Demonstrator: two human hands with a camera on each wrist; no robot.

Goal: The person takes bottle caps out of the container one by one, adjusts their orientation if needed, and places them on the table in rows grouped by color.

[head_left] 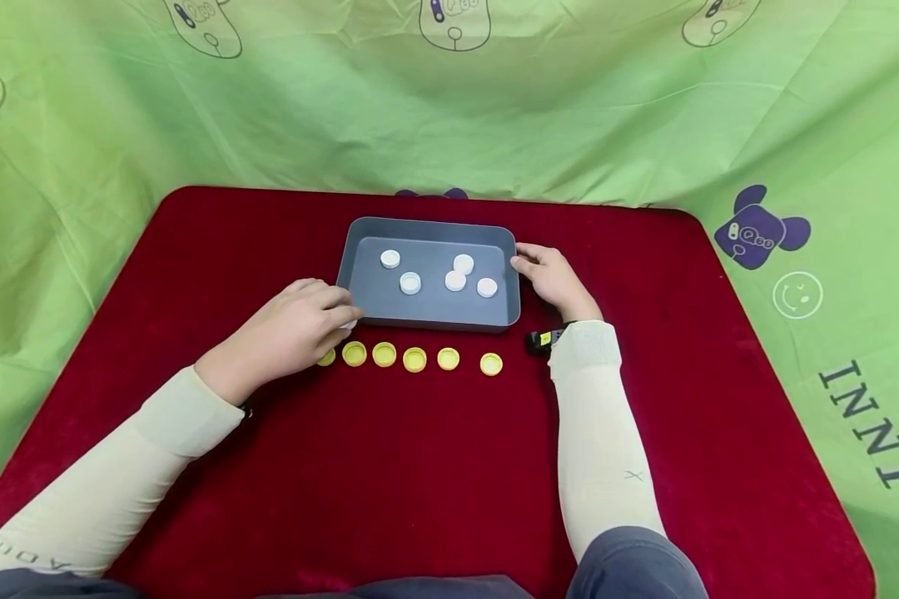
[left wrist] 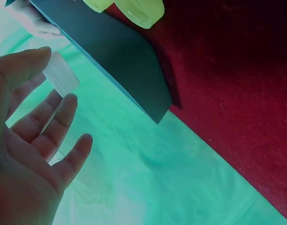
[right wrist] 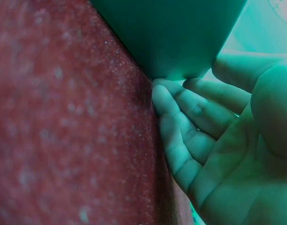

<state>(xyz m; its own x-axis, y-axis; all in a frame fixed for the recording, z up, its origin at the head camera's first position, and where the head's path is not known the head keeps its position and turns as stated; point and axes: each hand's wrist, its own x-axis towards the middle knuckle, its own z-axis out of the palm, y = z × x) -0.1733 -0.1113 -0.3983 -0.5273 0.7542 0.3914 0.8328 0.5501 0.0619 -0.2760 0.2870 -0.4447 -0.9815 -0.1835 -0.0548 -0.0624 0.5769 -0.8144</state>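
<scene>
My left hand (head_left: 295,329) pinches a white bottle cap (left wrist: 62,75) between thumb and fingers, just outside the near left corner of a grey tray (head_left: 434,323). In the head view the fingers hide most of that cap. White caps (head_left: 409,284) lie scattered in the tray, two of them touching. In front of it runs a row of yellow caps (head_left: 415,359), the leftmost partly covered by the left hand. At the tray's right wall, my right hand (head_left: 554,279) holds the rim, thumb at the top edge and fingers against the outside.
A dark red cloth (head_left: 419,466) covers the table. Green printed fabric (head_left: 569,108) hangs behind it and at both sides. A black wrist device (head_left: 543,340) shows at the right cuff.
</scene>
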